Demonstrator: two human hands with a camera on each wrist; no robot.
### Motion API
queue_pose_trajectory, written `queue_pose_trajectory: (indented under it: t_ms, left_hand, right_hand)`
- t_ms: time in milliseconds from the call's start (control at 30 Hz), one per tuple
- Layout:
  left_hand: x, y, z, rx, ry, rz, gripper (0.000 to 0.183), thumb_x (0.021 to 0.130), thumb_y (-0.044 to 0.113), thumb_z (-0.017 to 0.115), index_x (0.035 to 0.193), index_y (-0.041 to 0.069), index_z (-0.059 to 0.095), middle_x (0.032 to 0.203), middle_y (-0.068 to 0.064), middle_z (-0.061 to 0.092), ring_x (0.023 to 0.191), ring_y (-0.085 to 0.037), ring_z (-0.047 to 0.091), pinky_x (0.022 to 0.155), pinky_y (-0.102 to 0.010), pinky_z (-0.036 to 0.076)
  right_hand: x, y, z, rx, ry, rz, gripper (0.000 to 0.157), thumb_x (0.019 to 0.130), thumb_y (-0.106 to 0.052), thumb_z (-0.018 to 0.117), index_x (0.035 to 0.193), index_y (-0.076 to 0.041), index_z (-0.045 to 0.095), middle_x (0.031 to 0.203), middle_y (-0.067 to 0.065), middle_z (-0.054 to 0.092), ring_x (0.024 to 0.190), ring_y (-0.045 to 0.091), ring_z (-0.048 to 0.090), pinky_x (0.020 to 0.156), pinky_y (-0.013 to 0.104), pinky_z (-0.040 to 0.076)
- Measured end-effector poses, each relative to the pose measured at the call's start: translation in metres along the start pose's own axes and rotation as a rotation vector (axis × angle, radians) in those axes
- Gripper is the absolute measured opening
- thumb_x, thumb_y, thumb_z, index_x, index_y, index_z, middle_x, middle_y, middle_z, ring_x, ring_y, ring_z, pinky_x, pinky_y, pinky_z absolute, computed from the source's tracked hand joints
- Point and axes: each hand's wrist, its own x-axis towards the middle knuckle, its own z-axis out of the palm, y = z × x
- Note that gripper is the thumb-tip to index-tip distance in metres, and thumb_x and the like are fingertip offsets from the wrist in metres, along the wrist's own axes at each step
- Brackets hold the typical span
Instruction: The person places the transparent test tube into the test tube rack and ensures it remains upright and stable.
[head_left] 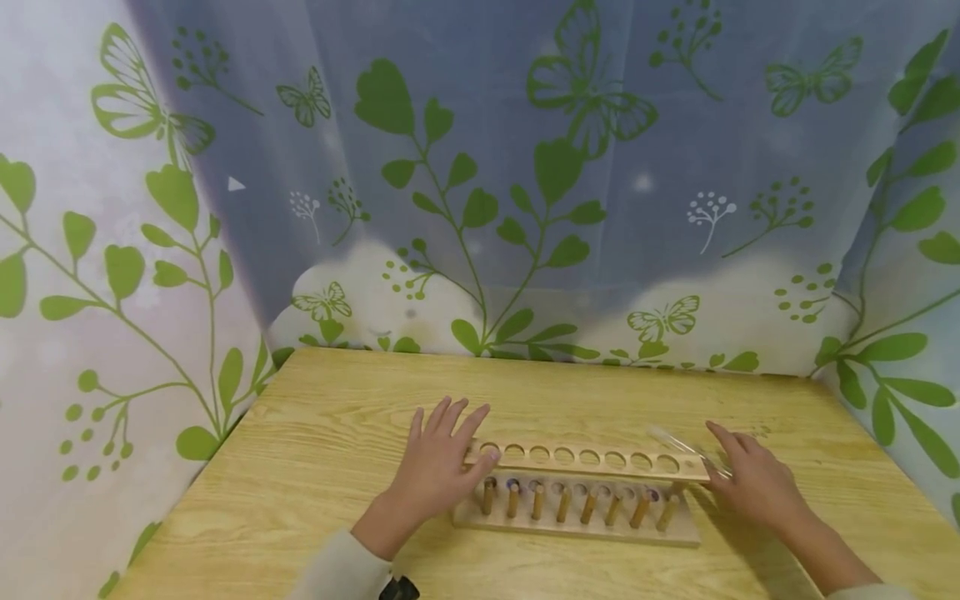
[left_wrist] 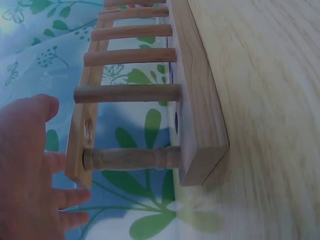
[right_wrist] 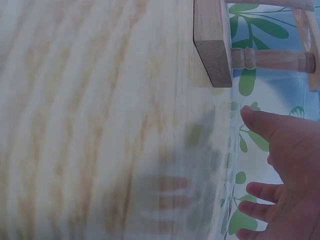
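Observation:
A wooden test tube rack (head_left: 577, 532) stands upright on the table, with a row of round holes in its top board and a row of pegs along its base. My left hand (head_left: 438, 462) is at the rack's left end, fingers spread; in the left wrist view this hand (left_wrist: 25, 170) has its thumb apart from the top board (left_wrist: 80, 125). Beyond the right end is my right hand (head_left: 757, 483), fingers extended, beside clear glass tubes (head_left: 678, 440). In the right wrist view the right hand (right_wrist: 295, 165) is apart from the rack (right_wrist: 215, 50); whether it touches the tubes I cannot tell.
The rack and hands are over a light wood-grain table (head_left: 300, 467). A printed cloth (head_left: 480, 167) with leaves and butterflies hangs behind the table and along both sides. A dark band (head_left: 399, 588) shows at the left sleeve.

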Motion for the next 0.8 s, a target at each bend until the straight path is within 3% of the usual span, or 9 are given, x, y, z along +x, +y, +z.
queue_pose_trajectory:
  t_ms: [200,433,800]
  left_hand:
    - [0.002,0.005,0.004,0.07,-0.024,0.029,0.065,0.089,0.064,0.028,0.142,0.025,0.032,0.141,-0.006,0.035,0.133,-0.027,0.025,0.104,-0.059,0.013]
    - [0.003,0.01,0.006,0.077,-0.084,0.028,0.07,0.088,0.067,0.024,0.142,0.023,0.032,0.14,-0.005,0.037,0.133,-0.026,0.026,0.106,-0.058,0.011]
    - [0.005,0.015,0.012,0.098,-0.11,0.075,0.07,0.089,0.062,0.034,0.143,0.017,0.03,0.137,-0.005,0.041,0.131,-0.027,0.03,0.107,-0.053,0.017]
  right_hand:
    - [0.003,0.001,0.003,0.014,-0.031,0.014,0.069,0.075,-0.016,0.069,0.133,0.003,0.036,0.115,0.028,0.049,0.094,0.045,0.051,0.065,0.055,0.044]
    - [0.006,0.002,0.004,0.01,-0.048,0.021,0.078,0.07,-0.021,0.077,0.132,0.004,0.038,0.114,0.03,0.05,0.095,0.046,0.051,0.066,0.057,0.043]
    - [0.006,0.008,0.007,-0.019,-0.059,0.005,0.075,0.068,-0.018,0.078,0.128,0.006,0.041,0.113,0.032,0.05,0.093,0.047,0.052,0.064,0.055,0.046]
